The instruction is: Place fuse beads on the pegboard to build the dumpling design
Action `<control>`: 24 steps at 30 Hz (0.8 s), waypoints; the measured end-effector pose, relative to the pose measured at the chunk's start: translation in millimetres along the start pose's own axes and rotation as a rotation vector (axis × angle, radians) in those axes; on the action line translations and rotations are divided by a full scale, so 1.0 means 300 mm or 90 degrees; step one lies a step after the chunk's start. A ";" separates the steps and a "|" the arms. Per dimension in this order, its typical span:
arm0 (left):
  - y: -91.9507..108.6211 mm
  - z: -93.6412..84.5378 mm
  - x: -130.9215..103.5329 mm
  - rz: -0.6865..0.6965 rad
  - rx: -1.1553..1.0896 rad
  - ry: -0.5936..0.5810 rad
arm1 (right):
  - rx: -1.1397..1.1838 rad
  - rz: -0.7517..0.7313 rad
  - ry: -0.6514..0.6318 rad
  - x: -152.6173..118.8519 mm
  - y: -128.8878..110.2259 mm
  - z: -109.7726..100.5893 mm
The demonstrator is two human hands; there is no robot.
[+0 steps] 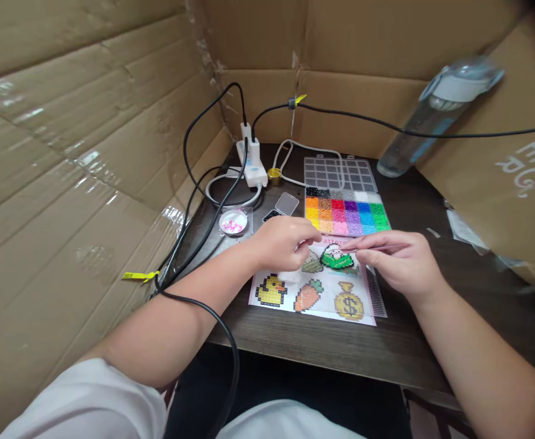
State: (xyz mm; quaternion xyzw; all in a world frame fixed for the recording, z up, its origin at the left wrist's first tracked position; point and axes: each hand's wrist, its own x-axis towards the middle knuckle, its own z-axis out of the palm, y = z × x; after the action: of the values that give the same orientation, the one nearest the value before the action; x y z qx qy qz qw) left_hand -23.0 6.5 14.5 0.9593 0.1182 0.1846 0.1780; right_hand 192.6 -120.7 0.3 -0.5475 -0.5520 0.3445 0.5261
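Note:
My left hand (pixel 288 244) is closed with fingers curled above the printed pattern sheet (pixel 322 314). What it holds, if anything, is hidden. My right hand (pixel 398 259) is closed in a pinch, its fingertips pointing left. Something thin and pale seems to lie between them, too small to name. Between the hands is a bead piece (pixel 338 261) in green with a black outline and a pale upper part. It lies over the sheet, which shows a duck (pixel 271 291), a carrot (pixel 308 297) and a money bag (pixel 349 305). A clear pegboard (pixel 377 296) shows at the sheet's right edge.
Behind the hands sits a sorted bead box (pixel 347 213) with its clear lid (pixel 339 174) open. To the left are a white dish (pixel 233 223) of pink beads, a small case (pixel 287 205) with black beads, and a power strip (pixel 254 167). Black cables (pixel 203 244) cross my left forearm. A water bottle (pixel 425 131) leans at right.

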 end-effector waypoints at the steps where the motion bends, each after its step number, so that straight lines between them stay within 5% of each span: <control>1: 0.000 0.002 0.000 -0.001 0.003 0.001 | -0.011 -0.003 -0.014 -0.008 -0.015 0.027; 9: 0.003 0.011 0.003 -0.014 0.003 0.007 | -0.060 -0.003 -0.078 -0.046 -0.050 0.157; 24: 0.001 0.021 0.004 -0.020 -0.007 0.007 | -0.058 0.066 -0.110 -0.044 -0.027 0.200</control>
State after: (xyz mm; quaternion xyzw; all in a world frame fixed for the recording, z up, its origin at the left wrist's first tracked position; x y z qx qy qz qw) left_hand -19.3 4.7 9.6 0.9552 0.1332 0.1879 0.1857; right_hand 131.1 -123.0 -7.2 -0.5668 -0.5812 0.3919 0.4327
